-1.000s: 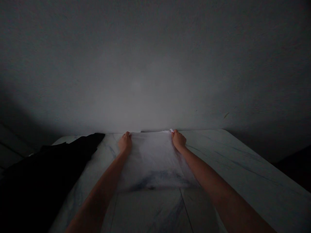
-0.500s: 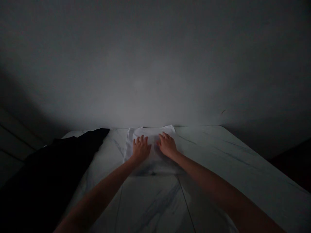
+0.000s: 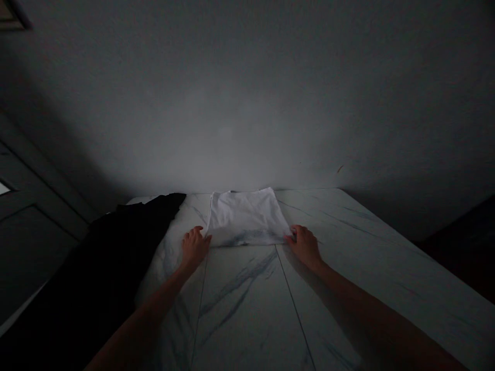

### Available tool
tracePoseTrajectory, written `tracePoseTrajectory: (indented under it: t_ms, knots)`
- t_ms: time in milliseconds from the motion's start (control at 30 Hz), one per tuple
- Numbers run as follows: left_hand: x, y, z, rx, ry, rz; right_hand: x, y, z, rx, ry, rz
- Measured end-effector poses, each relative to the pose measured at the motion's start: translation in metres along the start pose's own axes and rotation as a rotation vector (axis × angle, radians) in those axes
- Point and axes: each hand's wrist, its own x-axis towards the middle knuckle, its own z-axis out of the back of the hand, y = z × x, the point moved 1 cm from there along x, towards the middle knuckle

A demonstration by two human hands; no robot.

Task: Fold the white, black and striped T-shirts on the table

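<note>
white cloth (image 3: 245, 216) lies crosswise, a hand at each near corner

a grey wall (image 3: 247, 93) fills the upper part of the dim view, with a door (image 3: 23, 226) at the far left. against the wall stands a pale, marble-patterned surface (image 3: 386, 257). a black cloth (image 3: 104, 278) spreads over its left side. the white cloth lies flat at the middle of the far side, its long axis running left to right, one long edge toward the wall and the other toward the person.

the left hand (image 3: 195, 248) has its thumb at the near left corner and its fingers partly spread; i cannot tell whether they grasp the fabric. the right hand (image 3: 304, 246) has its fingers pinching the near right corner.

half a second ago both hands lay over the middle of the white cloth; now they are wide apart at its near corners and its top shows. the black cloth remains on the left, and more of the door has come into view.
</note>
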Motion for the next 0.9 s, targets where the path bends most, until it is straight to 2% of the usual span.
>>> tracePoseTrajectory:
  t_ms: [133,267,333,400,500,567,600,667,733,833,900]
  knots:
    - [0.006,-0.005,0.013,-0.26,0.147,0.099,0.008,-0.004,0.012,0.322,0.037,-0.086]
    - [-0.005,-0.016,0.029,-0.376,0.213,0.104,-0.005,-0.006,0.024,0.44,0.038,-0.119]
    - [-0.03,-0.013,0.041,-0.424,0.264,0.069,-0.031,-0.017,0.035,0.465,0.091,-0.106]
    - [-0.068,-0.003,0.052,-0.487,0.351,0.01,-0.071,-0.035,0.049,0.478,0.197,-0.075]
    - [-0.132,0.021,0.067,-0.55,0.566,-0.054,-0.134,-0.061,0.073,0.479,0.419,-0.04]
    - [-0.154,0.034,0.074,-0.547,0.684,-0.064,-0.156,-0.072,0.088,0.475,0.55,-0.044]
    - [-0.154,0.039,0.075,-0.539,0.711,-0.066,-0.157,-0.074,0.094,0.471,0.578,-0.051]
    - [-0.131,0.042,0.075,-0.525,0.667,-0.078,-0.136,-0.071,0.1,0.454,0.54,-0.054]
    - [-0.084,0.037,0.068,-0.519,0.527,-0.096,-0.093,-0.062,0.095,0.42,0.399,-0.058]
    - [-0.009,0.021,0.048,-0.483,0.327,-0.089,-0.022,-0.047,0.073,0.34,0.205,-0.126]
    - [0.025,0.012,0.035,-0.451,0.311,-0.06,0.01,-0.039,0.057,0.285,0.152,-0.176]
